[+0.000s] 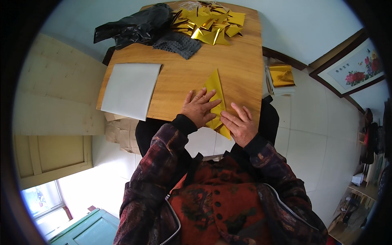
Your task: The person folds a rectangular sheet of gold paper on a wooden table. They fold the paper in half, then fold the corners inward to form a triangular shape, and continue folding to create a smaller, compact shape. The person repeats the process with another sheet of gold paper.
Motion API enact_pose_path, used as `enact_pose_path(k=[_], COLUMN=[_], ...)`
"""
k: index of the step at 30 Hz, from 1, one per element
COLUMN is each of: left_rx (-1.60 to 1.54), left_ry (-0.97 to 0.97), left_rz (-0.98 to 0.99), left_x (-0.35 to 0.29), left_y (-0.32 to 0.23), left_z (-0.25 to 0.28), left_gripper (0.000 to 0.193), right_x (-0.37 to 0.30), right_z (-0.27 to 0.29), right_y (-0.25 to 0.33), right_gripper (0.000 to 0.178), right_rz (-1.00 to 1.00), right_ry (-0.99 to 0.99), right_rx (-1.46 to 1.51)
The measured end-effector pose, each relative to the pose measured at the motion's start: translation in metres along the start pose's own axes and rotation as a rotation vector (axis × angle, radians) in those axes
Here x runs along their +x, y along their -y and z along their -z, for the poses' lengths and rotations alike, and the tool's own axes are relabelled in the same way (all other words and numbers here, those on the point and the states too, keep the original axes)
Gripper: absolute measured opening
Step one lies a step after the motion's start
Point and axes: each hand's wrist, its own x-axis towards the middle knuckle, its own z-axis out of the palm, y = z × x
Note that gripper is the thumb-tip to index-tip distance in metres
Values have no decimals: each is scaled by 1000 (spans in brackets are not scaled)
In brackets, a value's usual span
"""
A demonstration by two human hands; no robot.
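Observation:
A sheet of gold foil paper (214, 81), folded into a long pointed shape, lies near the front edge of the wooden table. Its tip points away from me, and its lower end reaches past the table edge. My left hand (197, 109) rests flat on it from the left, fingers spread. From the right, my right hand (241, 125) touches the paper's lower part with outstretched fingertips, its other fingers apart. Both hands cover part of the folds.
On the wooden table (183, 77) lie a grey-white stack of sheets (131, 90), a black plastic bag (141, 26), a dark textured cloth (177, 45) and a heap of folded gold pieces (208, 22). More gold paper (281, 75) sits beyond the table's right edge.

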Motion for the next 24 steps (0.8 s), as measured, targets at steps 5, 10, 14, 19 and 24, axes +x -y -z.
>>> enact_pose_path(k=[5,10,14,19,24], left_rx=[-2,-10,19,48,54], left_ry=[37,65,117,157,173], left_rz=[-46,-56,-63,-79,-96], left_x=[8,7,6,6,6], left_y=[-2,-2,-3,-6,-7], left_z=[1,6,13,20,24], left_gripper=[55,57,61,65,66], right_x=[-6,-3,2,8,20], right_z=[8,9,12,16,17], right_y=[2,5,3,3,3], right_gripper=[38,23,28,17,8], right_rz=[-32,-25,-54,-230,-391], right_ry=[-38,-87,-104,-68,-96], right_rx=[9,16,111,446,676])
